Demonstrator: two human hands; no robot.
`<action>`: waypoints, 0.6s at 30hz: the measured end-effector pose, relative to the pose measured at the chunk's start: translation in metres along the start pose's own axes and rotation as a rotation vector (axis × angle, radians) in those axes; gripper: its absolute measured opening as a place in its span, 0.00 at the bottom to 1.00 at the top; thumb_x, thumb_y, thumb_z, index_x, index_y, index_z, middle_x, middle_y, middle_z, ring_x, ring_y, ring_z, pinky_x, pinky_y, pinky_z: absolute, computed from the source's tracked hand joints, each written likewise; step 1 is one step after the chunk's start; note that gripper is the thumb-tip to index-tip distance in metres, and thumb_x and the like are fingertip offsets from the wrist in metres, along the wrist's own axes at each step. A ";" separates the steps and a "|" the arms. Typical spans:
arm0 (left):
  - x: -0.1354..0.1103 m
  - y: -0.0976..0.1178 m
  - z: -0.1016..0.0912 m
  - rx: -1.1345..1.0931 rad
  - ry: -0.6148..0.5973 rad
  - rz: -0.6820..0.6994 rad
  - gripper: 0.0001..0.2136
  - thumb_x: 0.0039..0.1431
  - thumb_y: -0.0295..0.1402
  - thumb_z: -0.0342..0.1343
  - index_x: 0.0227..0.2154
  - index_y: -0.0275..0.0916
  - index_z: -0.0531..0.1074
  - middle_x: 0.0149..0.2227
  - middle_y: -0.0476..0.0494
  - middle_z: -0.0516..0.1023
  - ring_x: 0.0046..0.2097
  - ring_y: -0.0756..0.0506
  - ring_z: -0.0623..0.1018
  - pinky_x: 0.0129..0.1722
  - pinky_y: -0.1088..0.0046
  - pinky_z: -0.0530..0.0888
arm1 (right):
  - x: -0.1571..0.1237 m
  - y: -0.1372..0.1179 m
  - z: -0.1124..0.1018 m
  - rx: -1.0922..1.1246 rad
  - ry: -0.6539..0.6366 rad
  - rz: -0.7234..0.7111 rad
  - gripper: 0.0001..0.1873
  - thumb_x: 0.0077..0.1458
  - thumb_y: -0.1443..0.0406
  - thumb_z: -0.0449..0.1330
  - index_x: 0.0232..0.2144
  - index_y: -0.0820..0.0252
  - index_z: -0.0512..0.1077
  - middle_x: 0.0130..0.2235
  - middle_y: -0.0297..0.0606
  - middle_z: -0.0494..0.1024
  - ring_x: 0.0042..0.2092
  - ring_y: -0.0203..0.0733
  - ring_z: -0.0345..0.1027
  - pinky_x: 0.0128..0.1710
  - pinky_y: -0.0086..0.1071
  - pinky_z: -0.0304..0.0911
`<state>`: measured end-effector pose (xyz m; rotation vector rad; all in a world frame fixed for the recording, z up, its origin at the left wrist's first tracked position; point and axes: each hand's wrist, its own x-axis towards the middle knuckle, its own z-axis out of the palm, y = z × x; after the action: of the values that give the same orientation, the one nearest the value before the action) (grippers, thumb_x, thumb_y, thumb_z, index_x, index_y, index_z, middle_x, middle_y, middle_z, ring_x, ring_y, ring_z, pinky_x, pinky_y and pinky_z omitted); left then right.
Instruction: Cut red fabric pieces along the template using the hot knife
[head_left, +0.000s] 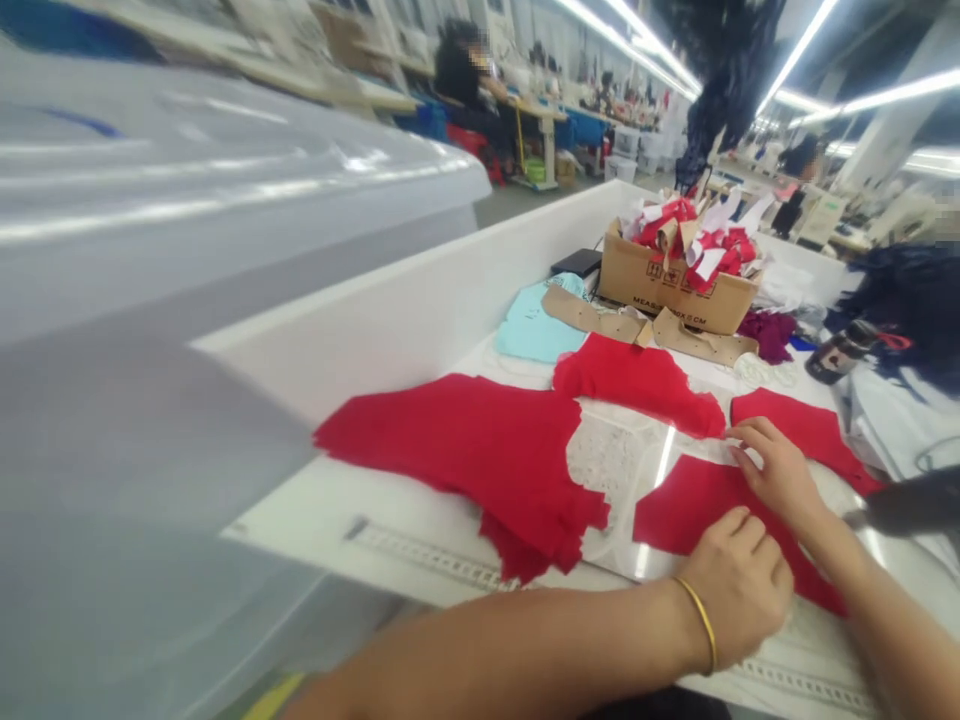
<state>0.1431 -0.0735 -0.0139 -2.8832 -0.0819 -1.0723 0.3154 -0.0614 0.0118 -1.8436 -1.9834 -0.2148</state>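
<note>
My left hand (pixel 742 590), a yellow bangle at its wrist, lies curled over the near red fabric piece (pixel 697 505); its fingertips and anything in them are hidden. Farther forward, my right hand (pixel 776 465) has its fingers loosely bent and apart. Its fingertips are at the corner of the far red fabric piece (pixel 637 378); I cannot tell whether they touch it. A clear template sheet (pixel 645 450) lies under and between the red pieces. To the left is a larger red fabric stack (pixel 465 430). Another red piece (pixel 802 430) lies beyond my right hand.
A cardboard box (pixel 675 285) of red and white scraps stands at the back, with brown card strips (pixel 705 342) before it. Light blue fabric (pixel 536 325) lies left of them. A dark bottle (pixel 840 352) is at right. A white side wall (pixel 420 290) edges the table.
</note>
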 end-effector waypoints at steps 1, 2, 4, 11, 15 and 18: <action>0.000 -0.001 0.000 0.001 0.003 -0.002 0.05 0.58 0.27 0.57 0.28 0.35 0.70 0.26 0.44 0.71 0.32 0.44 0.72 0.44 0.61 0.71 | 0.006 -0.002 0.005 -0.025 -0.008 0.002 0.13 0.62 0.69 0.53 0.43 0.55 0.77 0.41 0.40 0.78 0.37 0.40 0.74 0.35 0.31 0.71; 0.000 -0.002 0.000 0.000 0.015 -0.006 0.05 0.58 0.27 0.57 0.27 0.35 0.69 0.26 0.44 0.71 0.31 0.44 0.72 0.41 0.62 0.70 | 0.011 -0.004 0.009 -0.049 -0.014 0.001 0.14 0.62 0.69 0.53 0.43 0.55 0.77 0.42 0.40 0.78 0.36 0.39 0.74 0.31 0.30 0.69; 0.002 -0.004 -0.001 -0.002 0.055 -0.026 0.07 0.58 0.27 0.57 0.25 0.36 0.67 0.24 0.45 0.69 0.30 0.44 0.71 0.35 0.65 0.68 | 0.018 -0.008 0.014 -0.093 -0.021 0.003 0.13 0.61 0.70 0.53 0.40 0.54 0.77 0.41 0.39 0.78 0.34 0.38 0.71 0.24 0.28 0.60; 0.015 -0.026 -0.009 0.114 0.140 -0.227 0.09 0.65 0.24 0.49 0.29 0.37 0.68 0.27 0.44 0.71 0.34 0.43 0.72 0.36 0.64 0.68 | 0.004 -0.022 -0.004 -0.115 0.024 0.002 0.12 0.66 0.67 0.50 0.35 0.57 0.72 0.39 0.39 0.76 0.28 0.34 0.68 0.23 0.26 0.58; 0.021 -0.041 -0.012 0.220 -0.015 -0.387 0.06 0.68 0.25 0.50 0.37 0.37 0.71 0.34 0.43 0.74 0.39 0.43 0.73 0.44 0.62 0.70 | -0.022 -0.027 -0.018 -0.039 0.124 -0.096 0.10 0.65 0.69 0.48 0.35 0.57 0.69 0.34 0.37 0.78 0.28 0.37 0.72 0.26 0.28 0.65; 0.020 -0.049 -0.010 0.249 -0.087 -0.427 0.03 0.67 0.27 0.54 0.40 0.35 0.72 0.36 0.41 0.75 0.41 0.41 0.73 0.45 0.60 0.71 | -0.040 -0.031 -0.024 -0.053 0.166 -0.094 0.09 0.64 0.69 0.51 0.32 0.56 0.67 0.31 0.34 0.78 0.24 0.35 0.70 0.25 0.26 0.64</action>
<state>0.1477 -0.0251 0.0088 -2.7423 -0.8054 -0.9037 0.2908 -0.1110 0.0223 -1.7055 -1.9669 -0.4378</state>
